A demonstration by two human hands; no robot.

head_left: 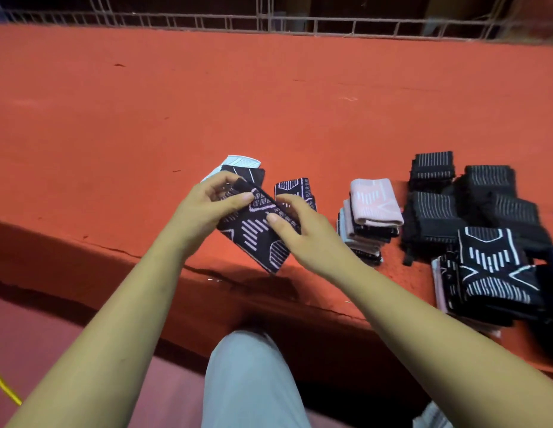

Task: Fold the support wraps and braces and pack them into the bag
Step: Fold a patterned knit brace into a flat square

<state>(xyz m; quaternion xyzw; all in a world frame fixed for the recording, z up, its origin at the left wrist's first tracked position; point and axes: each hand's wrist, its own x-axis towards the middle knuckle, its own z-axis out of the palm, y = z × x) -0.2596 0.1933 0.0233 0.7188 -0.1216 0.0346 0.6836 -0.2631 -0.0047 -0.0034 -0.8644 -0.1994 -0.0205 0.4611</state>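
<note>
Forearms angle inward, left hand (pixel 211 208) and right hand (pixel 304 234) both pinching the black brace (pixel 257 240).

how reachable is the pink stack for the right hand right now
Probably yes, once it lets go. The right hand holds the brace together with the left hand, but the pink stack sits just to its right with nothing between.
</note>
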